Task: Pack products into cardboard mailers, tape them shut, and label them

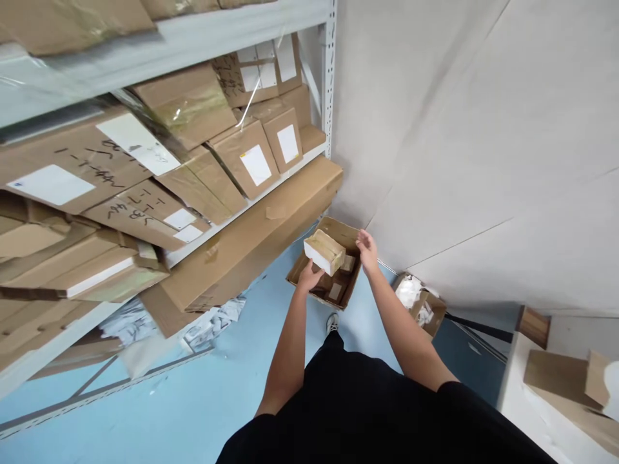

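My left hand (309, 277) grips the near lower edge of a small cardboard box (327, 248) with a white label on its side. That small box is over a larger open carton (349, 293) on the floor; whether it rests on anything there, I cannot tell. Inside the carton lie a smaller brown packet (347, 263) and a pale label or paper (334, 292). Close to the carton's right rim, my right hand (367, 250) is raised with its fingers partly curled and apart from the small box. Nothing shows in it.
On the left, a metal shelf rack (251, 209) holds many labelled cartons. A long cardboard box (261, 232) juts out below the shelf. Boxes with white paper (409, 290) stand against the wall (459, 148). A white table (525, 393) carries an open carton at the right.
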`<state>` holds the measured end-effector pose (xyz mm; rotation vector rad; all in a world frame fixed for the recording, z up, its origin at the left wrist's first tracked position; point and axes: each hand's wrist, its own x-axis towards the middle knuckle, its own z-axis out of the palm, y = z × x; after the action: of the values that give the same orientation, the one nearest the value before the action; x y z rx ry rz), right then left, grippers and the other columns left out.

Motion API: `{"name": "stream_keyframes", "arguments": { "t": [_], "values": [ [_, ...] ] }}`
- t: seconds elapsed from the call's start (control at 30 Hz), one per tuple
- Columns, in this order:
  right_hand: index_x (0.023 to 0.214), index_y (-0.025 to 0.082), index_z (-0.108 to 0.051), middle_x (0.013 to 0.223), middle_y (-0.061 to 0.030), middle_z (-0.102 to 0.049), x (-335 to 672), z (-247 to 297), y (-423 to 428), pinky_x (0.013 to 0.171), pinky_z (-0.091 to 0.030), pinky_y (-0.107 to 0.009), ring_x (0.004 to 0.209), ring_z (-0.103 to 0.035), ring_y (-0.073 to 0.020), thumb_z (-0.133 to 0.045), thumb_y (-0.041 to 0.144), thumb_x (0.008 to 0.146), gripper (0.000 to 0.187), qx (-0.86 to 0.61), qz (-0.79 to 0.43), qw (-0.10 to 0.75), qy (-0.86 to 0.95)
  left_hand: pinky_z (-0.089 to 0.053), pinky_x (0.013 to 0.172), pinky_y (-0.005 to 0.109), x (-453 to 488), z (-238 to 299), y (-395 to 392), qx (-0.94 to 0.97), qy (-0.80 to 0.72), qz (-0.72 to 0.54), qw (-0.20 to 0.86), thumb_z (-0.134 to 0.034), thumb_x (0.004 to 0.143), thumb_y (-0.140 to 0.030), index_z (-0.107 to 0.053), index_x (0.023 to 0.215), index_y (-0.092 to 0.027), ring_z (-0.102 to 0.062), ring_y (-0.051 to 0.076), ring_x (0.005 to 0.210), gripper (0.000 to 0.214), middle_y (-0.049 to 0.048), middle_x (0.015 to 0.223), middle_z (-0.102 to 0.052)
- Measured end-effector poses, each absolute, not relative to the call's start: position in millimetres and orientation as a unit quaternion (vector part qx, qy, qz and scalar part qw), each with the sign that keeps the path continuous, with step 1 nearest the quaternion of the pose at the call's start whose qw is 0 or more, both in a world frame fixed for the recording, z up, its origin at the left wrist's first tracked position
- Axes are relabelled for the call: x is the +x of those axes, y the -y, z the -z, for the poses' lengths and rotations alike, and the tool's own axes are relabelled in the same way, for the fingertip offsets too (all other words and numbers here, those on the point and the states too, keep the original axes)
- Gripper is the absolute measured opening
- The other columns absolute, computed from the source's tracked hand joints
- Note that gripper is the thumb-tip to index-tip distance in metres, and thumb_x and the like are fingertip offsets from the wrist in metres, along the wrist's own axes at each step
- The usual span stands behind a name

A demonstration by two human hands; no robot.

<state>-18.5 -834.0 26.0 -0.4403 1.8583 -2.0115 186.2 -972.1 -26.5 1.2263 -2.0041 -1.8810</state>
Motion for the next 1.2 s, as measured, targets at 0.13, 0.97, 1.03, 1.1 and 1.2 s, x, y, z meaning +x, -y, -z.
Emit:
{"name": "stream_keyframes", "arguments": {
  "t": [0.13,0.97,1.03,1.1,1.2],
  "values": [
    [0.129,0.026,-0.064,0.139,-0.009,-0.066,-20.8,-46.7,836.5,0.12,-0.039,-0.051,0.132,-0.059,-0.0258,-0.071,0.038,0.083,0.048,-0.215,0.701,0.184,-0.655,-0.045,0.114,0.044,200.2,24.5,987.3,0.449,0.641,0.616,0.085,-0.081,0.082,-0.042,-0.059,0.144,-0.02,-0.064,0.03,0.129,0.07,0.0162,0.147,-0.061],
    [0.132,0.029,-0.068,0.135,-0.0052,-0.069,5.4,-77.8,444.3,0.095,-0.055,-0.037,0.122,-0.064,-0.0233,-0.062,0.026,0.08,0.053,0.026,0.678,-0.087,-0.729,-0.052,0.11,0.046,-26.2,-74.9,657.5,0.042,0.766,0.64,-0.024,-0.07,0.092,-0.04,-0.057,0.145,-0.022,-0.064,0.028,0.128,0.058,0.0164,0.144,-0.063],
    [0.132,0.03,-0.068,0.135,-0.0044,-0.069,23.3,-77.8,379.7,0.094,-0.055,-0.036,0.12,-0.064,-0.0231,-0.063,0.026,0.079,0.054,0.082,0.666,-0.137,-0.729,-0.052,0.11,0.047,-33.4,-81.4,584.5,-0.006,0.762,0.643,-0.073,-0.072,0.091,-0.04,-0.057,0.146,-0.022,-0.064,0.028,0.129,0.06,0.0167,0.146,-0.061],
    [0.132,0.03,-0.068,0.134,-0.005,-0.068,47.0,-77.1,318.0,0.093,-0.056,-0.037,0.119,-0.064,-0.024,-0.064,0.028,0.078,0.054,0.135,0.66,-0.183,-0.716,-0.051,0.111,0.046,-32.2,-88.5,511.2,-0.057,0.757,0.64,-0.117,-0.072,0.09,-0.039,-0.057,0.147,-0.022,-0.063,0.029,0.129,0.061,0.0167,0.146,-0.061],
    [0.133,0.029,-0.067,0.138,-0.0072,-0.066,90.9,-77.4,234.2,0.091,-0.056,-0.038,0.121,-0.063,-0.0262,-0.064,0.03,0.078,0.055,0.204,0.656,-0.249,-0.683,-0.05,0.113,0.045,-18.5,-99.3,408.4,-0.142,0.742,0.633,-0.169,-0.071,0.092,-0.039,-0.057,0.147,-0.023,-0.061,0.027,0.132,0.059,0.0147,0.149,-0.059]
  ]
}}
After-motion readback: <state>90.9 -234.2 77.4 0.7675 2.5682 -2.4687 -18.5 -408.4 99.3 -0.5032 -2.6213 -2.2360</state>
